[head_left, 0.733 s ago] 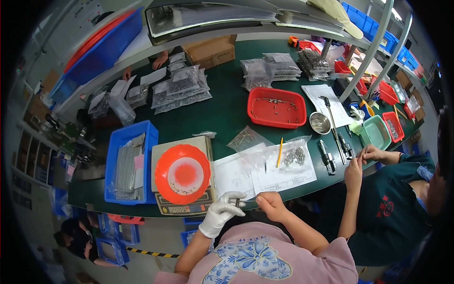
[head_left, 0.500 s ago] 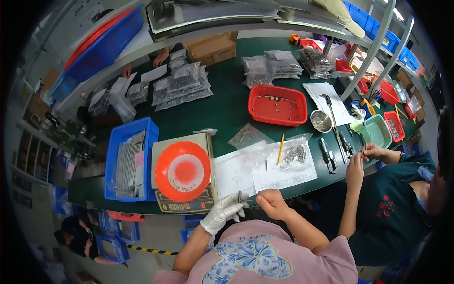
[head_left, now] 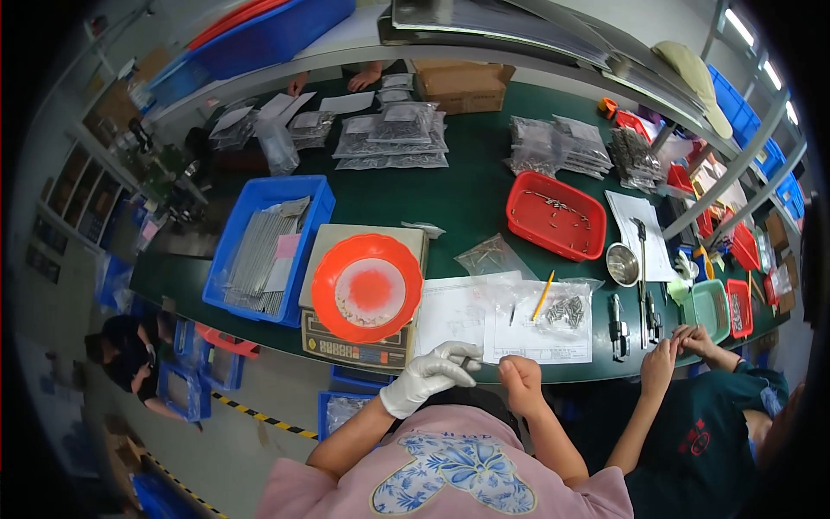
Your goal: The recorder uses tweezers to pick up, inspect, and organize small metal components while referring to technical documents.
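My left hand (head_left: pixel 430 378), in a white glove, is over the front edge of the green table. Its fingers are curled together toward the tips, and what they pinch is too small to make out. Beside it, my right hand (head_left: pixel 521 385) is bare and closed, thumb against the bent fingers; its inside is hidden. The two hands are a little apart. Just beyond them lie printed sheets (head_left: pixel 454 316), with a clear bag of small metal pins (head_left: pixel 565 313) and a yellow pencil (head_left: pixel 543 296) on top.
Left of the sheets, an orange bowl (head_left: pixel 324 290) sits on a scale (head_left: pixel 354 350), beside a blue bin (head_left: pixel 322 203). Farther back are a red tray (head_left: pixel 553 244), a metal cup (head_left: pixel 622 265), calipers (head_left: pixel 618 329) and bagged parts (head_left: pixel 393 149). A co-worker's hands (head_left: pixel 670 355) are close on the right.
The view has shifted, so the table's things appear farther right. My left hand's fingers have turned toward my right hand; the small grey pin seen in them before no longer shows clearly.
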The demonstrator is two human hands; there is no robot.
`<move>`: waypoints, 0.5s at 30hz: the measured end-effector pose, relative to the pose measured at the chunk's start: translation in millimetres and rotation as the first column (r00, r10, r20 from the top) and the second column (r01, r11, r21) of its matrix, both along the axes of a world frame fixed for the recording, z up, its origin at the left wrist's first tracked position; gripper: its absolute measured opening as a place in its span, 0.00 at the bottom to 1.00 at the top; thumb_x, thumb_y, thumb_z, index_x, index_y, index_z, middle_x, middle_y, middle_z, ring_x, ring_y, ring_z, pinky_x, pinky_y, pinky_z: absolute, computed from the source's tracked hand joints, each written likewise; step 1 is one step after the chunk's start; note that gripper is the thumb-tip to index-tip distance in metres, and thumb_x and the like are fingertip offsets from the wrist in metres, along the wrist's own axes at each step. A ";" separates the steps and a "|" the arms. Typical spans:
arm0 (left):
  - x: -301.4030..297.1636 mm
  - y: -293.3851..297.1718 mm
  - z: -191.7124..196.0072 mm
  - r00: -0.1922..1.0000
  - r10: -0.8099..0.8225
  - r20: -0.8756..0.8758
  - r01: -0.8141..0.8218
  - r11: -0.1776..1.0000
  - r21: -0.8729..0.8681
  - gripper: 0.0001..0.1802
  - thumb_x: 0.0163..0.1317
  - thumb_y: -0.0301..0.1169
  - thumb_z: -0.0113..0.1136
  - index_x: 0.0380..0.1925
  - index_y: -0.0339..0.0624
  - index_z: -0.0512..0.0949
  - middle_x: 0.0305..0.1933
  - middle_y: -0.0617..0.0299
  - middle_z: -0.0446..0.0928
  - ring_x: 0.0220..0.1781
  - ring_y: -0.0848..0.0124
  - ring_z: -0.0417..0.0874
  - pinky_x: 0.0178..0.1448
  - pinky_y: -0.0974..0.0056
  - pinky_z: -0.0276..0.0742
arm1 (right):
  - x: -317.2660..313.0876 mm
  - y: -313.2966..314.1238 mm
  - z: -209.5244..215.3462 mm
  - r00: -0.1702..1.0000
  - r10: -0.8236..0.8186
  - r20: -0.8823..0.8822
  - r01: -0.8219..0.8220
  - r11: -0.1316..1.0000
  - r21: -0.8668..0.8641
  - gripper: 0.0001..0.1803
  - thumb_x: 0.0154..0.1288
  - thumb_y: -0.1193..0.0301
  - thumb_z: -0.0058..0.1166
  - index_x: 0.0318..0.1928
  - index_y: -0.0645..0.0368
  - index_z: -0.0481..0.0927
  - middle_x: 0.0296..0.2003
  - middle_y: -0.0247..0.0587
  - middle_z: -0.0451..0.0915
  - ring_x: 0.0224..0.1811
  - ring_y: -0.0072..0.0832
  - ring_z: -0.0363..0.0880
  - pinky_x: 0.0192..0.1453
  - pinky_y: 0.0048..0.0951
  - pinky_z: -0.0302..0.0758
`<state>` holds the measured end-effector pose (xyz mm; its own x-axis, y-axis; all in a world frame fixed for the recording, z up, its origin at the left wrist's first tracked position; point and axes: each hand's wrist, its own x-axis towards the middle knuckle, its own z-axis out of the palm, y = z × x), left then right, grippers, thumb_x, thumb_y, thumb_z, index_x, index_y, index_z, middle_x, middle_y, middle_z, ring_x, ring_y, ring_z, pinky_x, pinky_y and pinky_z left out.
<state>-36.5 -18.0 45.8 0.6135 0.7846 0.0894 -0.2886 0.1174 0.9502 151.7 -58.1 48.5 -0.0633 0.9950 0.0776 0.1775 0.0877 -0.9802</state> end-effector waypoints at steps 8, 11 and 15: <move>3.0 3.3 13.5 0.969 -0.234 -0.075 0.171 0.861 -0.479 0.22 0.58 0.35 0.47 0.51 0.39 0.62 0.42 0.61 0.69 0.35 0.77 0.72 0.33 0.75 0.70 | 3.1 6.3 4.4 0.987 0.068 0.146 -0.094 0.980 0.176 0.16 0.58 0.72 0.40 0.14 0.62 0.61 0.10 0.37 0.58 0.13 0.23 0.54 0.18 0.26 0.53; 12.1 -0.9 4.8 0.986 -0.120 -0.117 0.078 0.948 -0.309 0.17 0.58 0.32 0.47 0.48 0.40 0.67 0.39 0.63 0.70 0.33 0.77 0.72 0.33 0.75 0.69 | 6.0 1.8 -3.8 0.981 0.042 -0.189 -0.062 0.993 -0.104 0.16 0.58 0.72 0.40 0.14 0.63 0.61 0.10 0.38 0.58 0.12 0.24 0.54 0.17 0.26 0.53; 12.3 7.0 -4.2 0.916 0.333 -0.224 -0.263 0.920 0.291 0.12 0.57 0.29 0.47 0.41 0.42 0.72 0.36 0.63 0.70 0.34 0.75 0.73 0.35 0.73 0.70 | 7.2 1.4 -4.8 0.979 0.018 -0.203 -0.039 0.994 -0.102 0.16 0.58 0.72 0.40 0.14 0.63 0.61 0.10 0.36 0.57 0.12 0.22 0.53 0.17 0.25 0.53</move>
<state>-24.2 -11.0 41.6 0.3826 0.9074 0.1738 -0.0070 -0.1853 0.9827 158.9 -56.7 43.7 -0.0856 0.9962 -0.0135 -0.0258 -0.0157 -0.9995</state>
